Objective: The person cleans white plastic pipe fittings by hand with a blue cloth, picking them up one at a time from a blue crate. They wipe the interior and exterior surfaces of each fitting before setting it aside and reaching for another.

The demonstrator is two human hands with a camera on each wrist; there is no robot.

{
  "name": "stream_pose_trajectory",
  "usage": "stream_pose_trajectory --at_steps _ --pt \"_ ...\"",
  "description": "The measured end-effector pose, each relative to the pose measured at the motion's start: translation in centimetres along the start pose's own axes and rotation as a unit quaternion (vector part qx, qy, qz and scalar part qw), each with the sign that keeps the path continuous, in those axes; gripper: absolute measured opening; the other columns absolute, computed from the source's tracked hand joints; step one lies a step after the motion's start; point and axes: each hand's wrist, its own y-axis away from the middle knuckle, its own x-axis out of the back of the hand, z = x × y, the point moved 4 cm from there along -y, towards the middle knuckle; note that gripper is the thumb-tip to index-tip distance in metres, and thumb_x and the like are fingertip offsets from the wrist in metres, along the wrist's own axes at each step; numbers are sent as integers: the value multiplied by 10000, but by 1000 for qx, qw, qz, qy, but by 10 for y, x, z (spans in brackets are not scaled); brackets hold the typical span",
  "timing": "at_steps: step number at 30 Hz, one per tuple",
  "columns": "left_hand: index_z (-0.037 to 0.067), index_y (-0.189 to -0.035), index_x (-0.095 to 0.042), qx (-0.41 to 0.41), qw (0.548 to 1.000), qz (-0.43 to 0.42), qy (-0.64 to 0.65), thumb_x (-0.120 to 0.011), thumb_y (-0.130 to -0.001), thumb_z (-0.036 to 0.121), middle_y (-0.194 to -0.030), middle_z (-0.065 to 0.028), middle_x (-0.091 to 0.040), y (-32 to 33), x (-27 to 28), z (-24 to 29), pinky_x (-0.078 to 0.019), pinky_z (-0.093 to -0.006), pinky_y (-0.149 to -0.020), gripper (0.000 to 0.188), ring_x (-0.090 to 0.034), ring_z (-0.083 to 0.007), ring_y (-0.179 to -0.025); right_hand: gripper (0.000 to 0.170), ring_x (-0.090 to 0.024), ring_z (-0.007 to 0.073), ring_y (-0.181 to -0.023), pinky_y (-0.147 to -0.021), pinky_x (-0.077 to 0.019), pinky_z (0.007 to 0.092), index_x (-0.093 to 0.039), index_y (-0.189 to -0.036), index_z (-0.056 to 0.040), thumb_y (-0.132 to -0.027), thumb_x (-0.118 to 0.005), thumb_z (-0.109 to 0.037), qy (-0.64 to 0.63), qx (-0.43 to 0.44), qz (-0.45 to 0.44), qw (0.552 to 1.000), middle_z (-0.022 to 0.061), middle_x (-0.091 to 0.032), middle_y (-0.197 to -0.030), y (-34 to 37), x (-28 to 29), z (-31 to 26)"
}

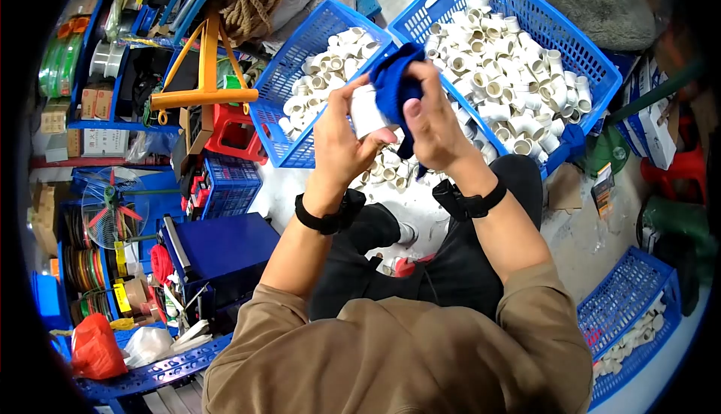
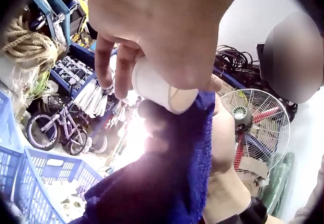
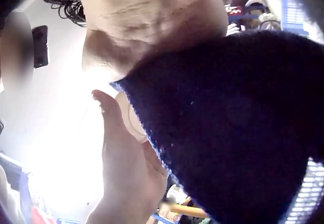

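My left hand (image 1: pixel 336 140) grips a white plastic pipe fitting (image 1: pixel 366 111) between thumb and fingers. In the left wrist view, the round opening of the fitting (image 2: pixel 161 91) shows below the palm. A blue cloth (image 1: pixel 390 76) lies against the fitting's right side, held in my right hand (image 1: pixel 443 130) with the fingers bent over it. The cloth (image 3: pixel 228 112) fills much of the right wrist view and hides most of the right fingers. Both hands are raised close together over the lap, in front of two baskets.
A smaller blue basket (image 1: pixel 273 130) and a larger blue basket (image 1: pixel 559 27) hold piles of white fittings (image 1: pixel 492 68). More loose fittings (image 1: pixel 387 172) lie on the floor between the feet and baskets. Shelves with a fan (image 1: pixel 113 207) line the left; another basket (image 1: pixel 623 294) stands lower right.
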Motion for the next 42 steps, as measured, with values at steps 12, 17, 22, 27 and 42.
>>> stream_pose_trajectory --at_steps 12,17,22,27,42 --pt "-39 -1175 -426 -161 973 87 139 -712 -773 681 -1310 -336 -580 2 4 -1 -520 -393 -943 873 -649 -353 -1145 159 -583 143 -940 -862 -472 287 -521 -1094 -14 -975 -562 -113 -306 -198 75 928 95 -615 -995 14 -31 1" --pt "-75 -1184 -454 -96 985 98 104 -604 -867 701 -1306 -296 -605 -3 19 -1 -541 -344 -871 851 -684 -279 -1041 438 -529 341 -954 -891 -443 410 -500 -1139 0 -843 -750 -204 -133 -110 40 984 183 -504 -1062 19 -33 -23" --pt "-5 -1115 -473 -204 976 25 74 -658 -817 711 -1288 -307 -610 9 10 -7 -497 -453 -938 797 -668 -408 -1031 364 -630 266 -897 -779 -496 334 -531 -1173 4 -937 -667 -239 -96 -178 -9 979 158 -600 -1094 22 -35 -4" --pt "17 -1133 -416 -149 984 33 89 -558 -838 755 -1341 -355 -548 15 -1 -22 -426 -463 -1042 807 -574 -420 -1235 212 -594 76 -864 -746 -487 271 -652 -1080 -22 -985 -623 -208 -372 -373 -15 850 31 -674 -935 27 -44 5" --pt "23 -1197 -401 -145 973 23 177 -651 -871 639 -1305 -315 -575 22 -19 -30 -457 -505 -1037 740 -586 -428 -1221 293 -633 150 -870 -796 -499 290 -641 -1118 14 -1004 -587 -251 -266 -413 47 870 77 -689 -984 37 -45 24"
